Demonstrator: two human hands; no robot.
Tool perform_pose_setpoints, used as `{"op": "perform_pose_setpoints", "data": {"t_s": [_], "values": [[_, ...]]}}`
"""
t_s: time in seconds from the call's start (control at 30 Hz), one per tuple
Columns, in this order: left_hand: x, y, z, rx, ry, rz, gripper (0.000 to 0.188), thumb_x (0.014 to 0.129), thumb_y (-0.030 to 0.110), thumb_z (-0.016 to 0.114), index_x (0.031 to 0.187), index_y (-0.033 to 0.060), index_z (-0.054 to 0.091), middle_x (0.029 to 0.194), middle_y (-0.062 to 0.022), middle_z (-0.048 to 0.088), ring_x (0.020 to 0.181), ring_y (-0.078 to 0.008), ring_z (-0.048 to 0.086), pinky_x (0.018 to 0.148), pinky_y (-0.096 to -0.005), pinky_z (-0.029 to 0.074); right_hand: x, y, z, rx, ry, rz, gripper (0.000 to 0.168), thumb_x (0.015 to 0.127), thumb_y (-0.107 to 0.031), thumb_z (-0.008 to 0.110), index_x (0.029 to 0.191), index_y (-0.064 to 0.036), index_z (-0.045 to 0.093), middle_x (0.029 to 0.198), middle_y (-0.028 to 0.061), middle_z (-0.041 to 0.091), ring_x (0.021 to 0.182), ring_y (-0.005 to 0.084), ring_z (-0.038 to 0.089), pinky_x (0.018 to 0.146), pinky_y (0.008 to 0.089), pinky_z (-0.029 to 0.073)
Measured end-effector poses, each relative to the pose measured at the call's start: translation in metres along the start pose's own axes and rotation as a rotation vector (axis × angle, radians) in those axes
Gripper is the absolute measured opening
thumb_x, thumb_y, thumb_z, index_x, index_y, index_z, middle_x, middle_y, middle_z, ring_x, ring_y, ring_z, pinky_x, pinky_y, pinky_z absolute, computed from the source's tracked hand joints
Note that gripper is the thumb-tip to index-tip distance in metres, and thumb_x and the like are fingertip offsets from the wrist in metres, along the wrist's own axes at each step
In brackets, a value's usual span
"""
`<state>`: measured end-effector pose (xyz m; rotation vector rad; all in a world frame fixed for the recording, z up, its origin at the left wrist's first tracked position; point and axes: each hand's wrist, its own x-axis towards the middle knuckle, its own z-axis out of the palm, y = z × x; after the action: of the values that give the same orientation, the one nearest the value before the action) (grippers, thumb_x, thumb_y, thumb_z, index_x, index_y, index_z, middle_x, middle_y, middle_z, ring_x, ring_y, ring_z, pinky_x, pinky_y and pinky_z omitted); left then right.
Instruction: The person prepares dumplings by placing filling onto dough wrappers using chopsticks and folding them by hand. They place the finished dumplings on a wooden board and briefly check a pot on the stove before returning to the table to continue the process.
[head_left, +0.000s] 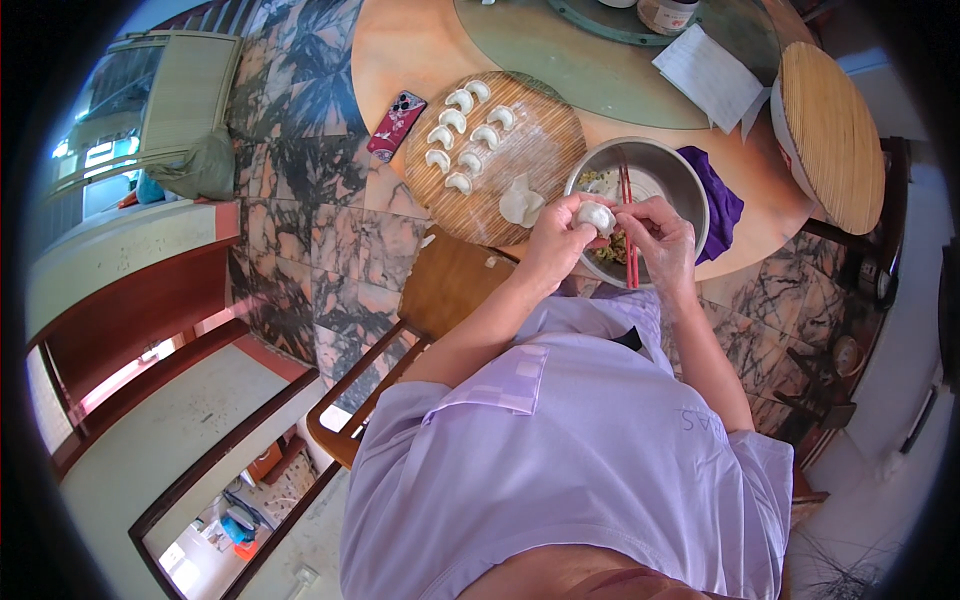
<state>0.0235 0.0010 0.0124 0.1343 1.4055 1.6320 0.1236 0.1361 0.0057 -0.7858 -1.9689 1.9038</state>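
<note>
My left hand (564, 241) holds a white dough dumpling (596, 217), folded and rounded, above the near side of a steel bowl (701, 217). At the dumpling's right edge, the fingertips of my right hand (664, 238) pinch the dough. A chopped filling (615, 249) shows in the bowl, partly hidden under my hands. Red chopsticks (631, 259) lean across the bowl, passing under my right fingers. Left of the bowl, a round slatted board (544, 142) carries several crescent dumplings (452, 120). Flat dough wrappers (519, 201) lie overlapped on its floured near part.
A phone in a red patterned case (397, 126) lies at the table's left edge. Purple cloth (716, 202) bunches against the bowl. White paper (709, 79) and a jar (667, 15) are farther back. Another slatted round (836, 139) covers a basin at right. A wooden chair (450, 277) stands left.
</note>
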Motion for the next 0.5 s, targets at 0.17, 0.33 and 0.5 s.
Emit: {"op": "perform_pose_setpoints", "data": {"t_s": [0.17, 0.33, 0.5], "values": [[0.001, -0.004, -0.001, 0.041, 0.001, 0.023, 0.033, 0.085, -0.010, 0.047, 0.114, -0.0017, 0.059, 0.113, -0.0083, 0.062, 0.101, -0.0138, 0.062, 0.083, -0.0280, 0.058, 0.001, -0.003, 0.001, -0.073, -0.020, -0.102, 0.010, 0.080, -0.002, 0.074, 0.091, -0.003, 0.074, 0.081, 0.0028, 0.062, 0.067, 0.0099, 0.057, 0.061, 0.0235, 0.045], [0.004, -0.009, -0.005, 0.170, -0.014, 0.075, 0.034, 0.084, -0.012, 0.047, 0.114, -0.0027, 0.059, 0.112, -0.0087, 0.062, 0.099, -0.0127, 0.062, 0.080, -0.0271, 0.059, 0.002, -0.010, 0.003, -0.187, -0.014, -0.128, 0.011, 0.078, -0.002, 0.075, 0.089, -0.002, 0.073, 0.079, 0.0033, 0.060, 0.064, 0.0098, 0.055, 0.058, 0.0234, 0.044], [0.004, -0.008, -0.007, 0.352, -0.017, 0.140, 0.034, 0.084, -0.013, 0.046, 0.115, -0.0022, 0.058, 0.110, -0.0087, 0.062, 0.097, -0.0123, 0.062, 0.081, -0.0275, 0.059, 0.000, -0.015, 0.008, -0.286, 0.020, -0.185, 0.009, 0.078, -0.001, 0.074, 0.085, -0.001, 0.070, 0.078, 0.0043, 0.058, 0.061, 0.0105, 0.055, 0.056, 0.0247, 0.045]]}}
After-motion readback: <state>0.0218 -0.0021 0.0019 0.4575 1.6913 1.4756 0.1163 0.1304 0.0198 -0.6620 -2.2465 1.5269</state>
